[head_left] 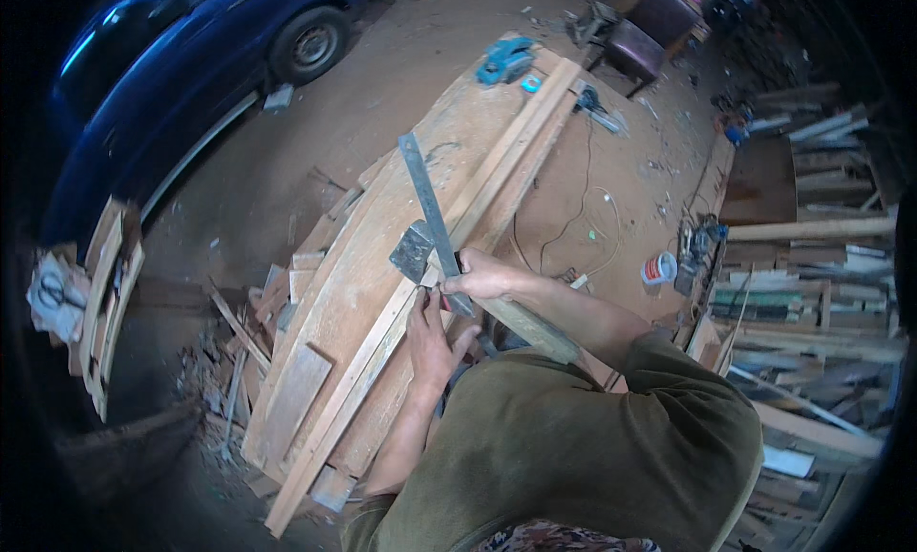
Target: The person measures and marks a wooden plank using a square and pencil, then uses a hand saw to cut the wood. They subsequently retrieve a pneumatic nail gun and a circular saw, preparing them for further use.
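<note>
My right hand is closed around the lower end of a long flat grey metal bar, which slants up and left across the workbench. Under that hand a squared length of wood points toward my body. My left hand rests by the near end of this wood, thumb spread away and fingertips against it. Something small and red shows between the two hands; what it is I cannot make out. Left of the bar lies a dark flat square piece. Beneath both hands runs a long pale batten on the bench.
A blue power tool sits at the bench's far end, near a second blue tool with a cord. A short board lies at the left. Stacked timber fills the right side, beside a white tub. A blue car stands far left.
</note>
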Demonstrator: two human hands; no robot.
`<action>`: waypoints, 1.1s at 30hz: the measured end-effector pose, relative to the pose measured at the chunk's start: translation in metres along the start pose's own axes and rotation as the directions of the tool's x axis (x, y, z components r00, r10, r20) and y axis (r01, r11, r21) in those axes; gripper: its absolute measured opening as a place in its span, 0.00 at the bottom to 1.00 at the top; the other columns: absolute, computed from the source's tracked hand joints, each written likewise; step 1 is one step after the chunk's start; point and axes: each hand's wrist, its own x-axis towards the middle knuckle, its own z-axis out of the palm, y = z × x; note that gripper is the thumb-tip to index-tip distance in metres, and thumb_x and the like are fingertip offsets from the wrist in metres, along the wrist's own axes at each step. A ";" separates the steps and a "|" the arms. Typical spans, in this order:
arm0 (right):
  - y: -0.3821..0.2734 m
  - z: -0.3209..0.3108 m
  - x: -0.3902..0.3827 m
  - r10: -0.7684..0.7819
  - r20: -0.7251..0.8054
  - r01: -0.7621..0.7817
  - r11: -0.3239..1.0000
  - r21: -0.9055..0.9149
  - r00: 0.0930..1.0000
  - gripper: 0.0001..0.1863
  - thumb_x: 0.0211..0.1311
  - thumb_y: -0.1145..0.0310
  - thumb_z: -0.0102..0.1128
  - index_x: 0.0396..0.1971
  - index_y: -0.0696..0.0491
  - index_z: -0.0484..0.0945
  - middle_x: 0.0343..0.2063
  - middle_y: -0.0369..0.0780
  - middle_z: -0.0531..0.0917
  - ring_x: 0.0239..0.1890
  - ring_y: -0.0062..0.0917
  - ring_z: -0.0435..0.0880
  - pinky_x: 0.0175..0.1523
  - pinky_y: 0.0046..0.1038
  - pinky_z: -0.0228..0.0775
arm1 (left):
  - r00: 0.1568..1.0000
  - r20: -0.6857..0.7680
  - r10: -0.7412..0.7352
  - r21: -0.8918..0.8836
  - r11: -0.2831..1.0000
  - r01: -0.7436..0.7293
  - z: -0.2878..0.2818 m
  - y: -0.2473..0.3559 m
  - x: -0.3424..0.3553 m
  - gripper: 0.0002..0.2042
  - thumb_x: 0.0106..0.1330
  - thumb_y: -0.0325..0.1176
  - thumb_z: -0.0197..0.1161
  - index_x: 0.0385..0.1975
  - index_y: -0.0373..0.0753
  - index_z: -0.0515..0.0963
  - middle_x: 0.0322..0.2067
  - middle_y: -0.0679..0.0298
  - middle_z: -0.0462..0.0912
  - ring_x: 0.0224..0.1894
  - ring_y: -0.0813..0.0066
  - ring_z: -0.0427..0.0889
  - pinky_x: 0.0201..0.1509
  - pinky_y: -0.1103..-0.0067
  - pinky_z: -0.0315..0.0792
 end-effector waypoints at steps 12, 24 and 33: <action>0.031 -0.113 -0.195 -0.038 -0.288 0.130 0.943 0.306 0.957 0.28 0.48 0.51 0.79 0.38 0.60 0.81 0.28 0.37 0.82 0.30 0.21 0.79 0.36 0.24 0.72 | 0.840 0.367 0.399 0.159 0.863 -0.479 0.057 0.104 0.005 0.20 0.40 0.38 0.73 0.31 0.35 0.74 0.30 0.53 0.73 0.34 0.50 0.75 0.34 0.62 0.72; 0.353 -0.060 -0.374 0.742 -0.292 0.136 0.264 0.955 0.603 0.07 0.61 0.72 0.57 0.36 0.59 0.75 0.21 0.36 0.75 0.19 0.22 0.74 0.23 0.30 0.70 | 0.880 0.428 0.207 0.080 0.961 -0.265 0.152 0.146 -0.057 0.16 0.44 0.31 0.70 0.32 0.33 0.76 0.27 0.53 0.77 0.29 0.53 0.77 0.35 0.65 0.73; 0.453 0.136 -0.520 0.957 -0.152 0.527 -0.001 0.850 0.247 0.05 0.59 0.72 0.57 0.29 0.57 0.73 0.16 0.38 0.72 0.15 0.29 0.72 0.21 0.34 0.69 | 0.539 0.770 0.341 -0.046 0.873 -0.486 0.206 0.194 -0.048 0.14 0.47 0.34 0.72 0.27 0.35 0.75 0.20 0.53 0.79 0.24 0.52 0.80 0.32 0.65 0.73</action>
